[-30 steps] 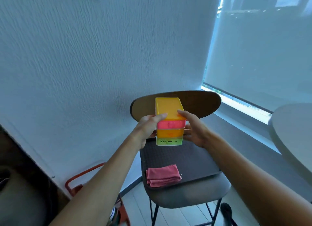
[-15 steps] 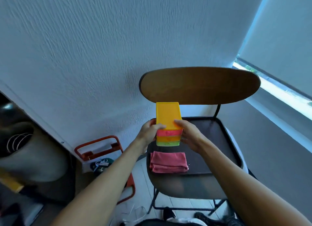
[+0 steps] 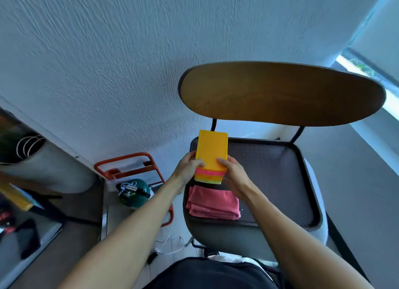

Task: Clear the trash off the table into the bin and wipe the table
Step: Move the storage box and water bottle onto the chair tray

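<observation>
At frame centre, above a chair seat, the left hand (image 3: pixel 187 170) and right hand (image 3: pixel 232 173) pinch a stack of nested plastic bins (image 3: pixel 211 159) by its long sides; it looks light, rigid, smooth, perhaps slippery.

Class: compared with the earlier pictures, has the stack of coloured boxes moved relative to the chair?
Yes. The stack of coloured boxes, held by both hands, has come down from level with the chair backrest to just above the pink cloth.

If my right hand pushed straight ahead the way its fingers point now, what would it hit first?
The right hand already grips the stack of coloured boxes, so its fingers meet the stack at once; beyond it, probably the left hand.
</observation>
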Available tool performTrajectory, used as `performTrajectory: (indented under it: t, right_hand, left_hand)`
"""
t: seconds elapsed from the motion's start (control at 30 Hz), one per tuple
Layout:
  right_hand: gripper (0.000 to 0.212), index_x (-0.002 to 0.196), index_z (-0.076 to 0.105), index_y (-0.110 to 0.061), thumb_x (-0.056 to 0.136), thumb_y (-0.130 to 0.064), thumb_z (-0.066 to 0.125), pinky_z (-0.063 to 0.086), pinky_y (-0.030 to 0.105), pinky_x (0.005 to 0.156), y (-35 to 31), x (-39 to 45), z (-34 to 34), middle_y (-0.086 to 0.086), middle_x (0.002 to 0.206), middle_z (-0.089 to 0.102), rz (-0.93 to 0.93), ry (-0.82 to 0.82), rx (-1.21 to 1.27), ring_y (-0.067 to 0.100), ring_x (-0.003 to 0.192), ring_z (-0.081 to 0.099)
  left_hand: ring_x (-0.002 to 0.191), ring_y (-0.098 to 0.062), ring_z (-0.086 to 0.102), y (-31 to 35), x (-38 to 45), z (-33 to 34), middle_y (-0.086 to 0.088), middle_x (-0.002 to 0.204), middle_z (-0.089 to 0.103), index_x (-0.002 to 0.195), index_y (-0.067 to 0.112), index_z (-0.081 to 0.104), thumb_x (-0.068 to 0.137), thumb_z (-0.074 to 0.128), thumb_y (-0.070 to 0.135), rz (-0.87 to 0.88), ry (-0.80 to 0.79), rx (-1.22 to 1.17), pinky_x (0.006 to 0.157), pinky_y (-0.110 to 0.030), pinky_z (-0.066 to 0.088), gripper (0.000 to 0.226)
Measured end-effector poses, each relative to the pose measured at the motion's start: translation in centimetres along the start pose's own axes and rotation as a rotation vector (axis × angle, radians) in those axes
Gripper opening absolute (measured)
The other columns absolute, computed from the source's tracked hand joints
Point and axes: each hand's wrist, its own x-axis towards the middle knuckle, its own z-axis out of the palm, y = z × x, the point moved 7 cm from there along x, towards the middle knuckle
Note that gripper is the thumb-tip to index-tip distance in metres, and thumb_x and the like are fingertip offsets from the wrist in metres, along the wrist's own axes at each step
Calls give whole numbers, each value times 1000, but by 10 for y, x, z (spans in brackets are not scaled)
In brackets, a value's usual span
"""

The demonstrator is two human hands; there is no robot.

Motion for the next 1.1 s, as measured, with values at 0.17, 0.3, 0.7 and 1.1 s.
performTrajectory:
  t: [0.17,0.3,0.7,1.1]
  right_hand:
    - [57,140,46,-21,89,-37,66,54,45,95,10,10,-4,3,123,67,-16,0,-17,20,105,68]
    - [52,137,49,-23,90,-38,64,54,44,94,10,20,-1,2,121,67,-23,-25,-38,20,105,68]
    - [82,154,18,-19,90,-35,66,42,44,108,2,47,-2,7,140,52,-8,-10,55,23,120,57]
    - [83,154,19,-17,89,-35,66,40,45,109,-2,50,-5,8,141,51,21,-3,57,24,122,55]
  left_hand:
    - [97,-18,62,-11,5,2,-3,112,66,120,26,56,64,59,29,-26,43,-48,81,-33,50,56]
    - [96,-16,61,-14,12,0,-3,113,65,122,26,56,81,61,21,-37,58,-65,71,-30,46,42]
    - [104,-18,60,-9,35,-4,-3,116,63,119,30,57,91,54,13,-35,62,-148,80,-35,52,33]
    - [109,-19,58,-11,39,-2,-4,121,61,128,27,53,92,55,15,-33,59,-160,86,-37,52,38]
